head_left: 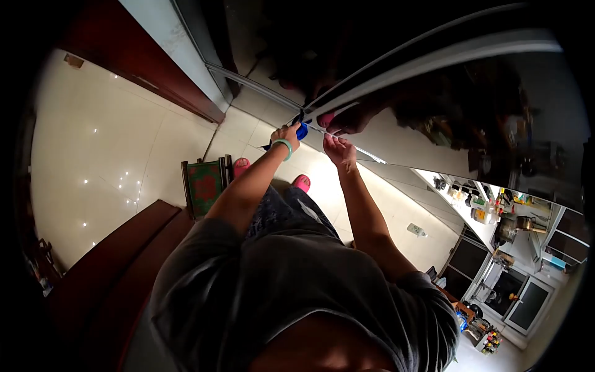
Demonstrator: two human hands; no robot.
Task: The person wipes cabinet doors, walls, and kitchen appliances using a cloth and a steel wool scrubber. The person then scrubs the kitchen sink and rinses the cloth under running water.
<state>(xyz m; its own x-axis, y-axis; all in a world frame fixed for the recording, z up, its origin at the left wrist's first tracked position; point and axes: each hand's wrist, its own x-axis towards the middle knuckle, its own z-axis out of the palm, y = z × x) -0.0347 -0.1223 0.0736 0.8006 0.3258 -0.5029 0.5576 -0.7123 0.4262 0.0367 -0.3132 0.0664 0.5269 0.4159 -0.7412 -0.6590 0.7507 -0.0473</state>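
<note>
My left hand [286, 134], with a pale green bangle at the wrist, is closed around a crumpled blue cloth [302, 131]. It is beside the corner of a dark glossy door panel [434, 105]. A dark end of the bunched material shows below that hand. My right hand [339, 150] is palm up, its partly curled fingers at the pale lower edge strip [365, 153] of the same panel. The fingertips meet the strip, and their reflection shows in the glossy surface. Exactly how they grip there is hard to see.
A small stool [206, 185] with a red and green seat stands by my feet in pink slippers [302, 182]. Dark red wooden furniture [133, 248] is at lower left. To the right are a cluttered counter [462, 204] and a small item on the tiled floor [384, 217].
</note>
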